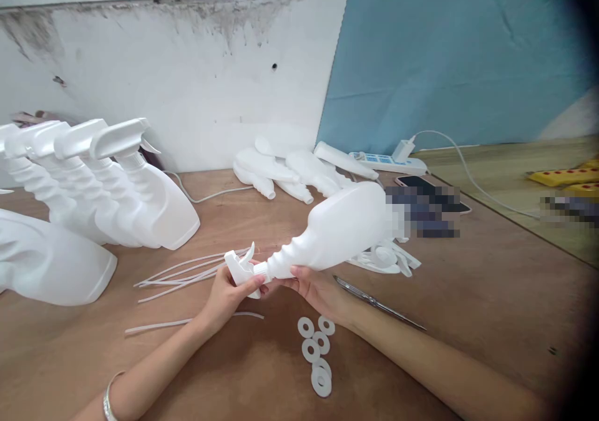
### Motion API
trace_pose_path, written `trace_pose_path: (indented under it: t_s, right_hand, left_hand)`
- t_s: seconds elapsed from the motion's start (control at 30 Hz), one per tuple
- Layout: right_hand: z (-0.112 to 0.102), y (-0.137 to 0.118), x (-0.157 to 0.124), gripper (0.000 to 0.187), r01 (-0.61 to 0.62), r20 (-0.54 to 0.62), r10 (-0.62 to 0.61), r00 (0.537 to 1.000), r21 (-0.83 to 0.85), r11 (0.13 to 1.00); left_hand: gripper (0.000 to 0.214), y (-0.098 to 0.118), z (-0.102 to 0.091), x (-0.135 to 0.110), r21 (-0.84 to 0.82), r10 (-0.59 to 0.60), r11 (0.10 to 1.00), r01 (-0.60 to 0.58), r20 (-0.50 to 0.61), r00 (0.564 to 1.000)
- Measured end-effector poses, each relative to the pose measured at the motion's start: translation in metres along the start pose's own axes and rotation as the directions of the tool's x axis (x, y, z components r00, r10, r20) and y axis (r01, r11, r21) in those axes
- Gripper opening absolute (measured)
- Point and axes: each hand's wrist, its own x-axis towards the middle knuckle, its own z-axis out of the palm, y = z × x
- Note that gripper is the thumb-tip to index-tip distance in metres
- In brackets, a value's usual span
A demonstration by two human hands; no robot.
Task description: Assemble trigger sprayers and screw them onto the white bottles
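A white plastic spray bottle [341, 221] lies tilted in the air in front of me, its base up to the right and its ribbed neck down to the left. My left hand [234, 293] is closed around the white trigger sprayer head [238, 266] and its collar at the neck. With fingers curled under the ribbed neck, my right hand [311, 287] grips the bottle. The sprayer head sits against the bottle's mouth; how tightly it is seated I cannot tell. Below my hands lie several white ring washers [311, 350].
Several spray bottles with sprayer heads [159, 203] stand at the left, and one bottle [56, 262] is nearer. Thin white tubes [182, 274] lie by my left hand, a pointed metal tool [374, 299] by my right. Behind are empty bottles [266, 165], a phone [430, 190] and a power strip [388, 162].
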Motion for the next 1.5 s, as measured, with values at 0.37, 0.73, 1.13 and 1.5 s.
trace_pose_path:
  t_s: [0.37, 0.73, 1.13, 1.5]
  right_hand:
    - [-0.001, 0.002, 0.003, 0.031, 0.021, 0.070, -0.018, 0.997, -0.046, 0.999]
    - [0.006, 0.008, 0.007, 0.032, 0.144, 0.092, -0.130, 0.987, -0.166, 0.975]
    - [0.004, 0.009, 0.003, 0.047, 0.162, 0.083, -0.150, 0.985, -0.159, 0.974]
    - [0.002, 0.008, 0.000, 0.028, 0.060, 0.068, -0.050, 0.996, -0.143, 0.988]
  left_hand:
    - [0.033, 0.001, -0.008, -0.004, 0.209, 0.186, 0.960, -0.184, 0.009, 0.982]
    - [0.034, 0.000, -0.002, -0.003, -0.312, -0.070, 0.948, 0.069, 0.007, 0.998]
    - [0.037, 0.011, -0.004, -0.001, -0.229, 0.038, 0.973, -0.033, 0.019, 0.999]
    - [0.034, 0.019, -0.005, -0.004, -0.143, 0.032, 0.990, -0.015, 0.114, 0.993]
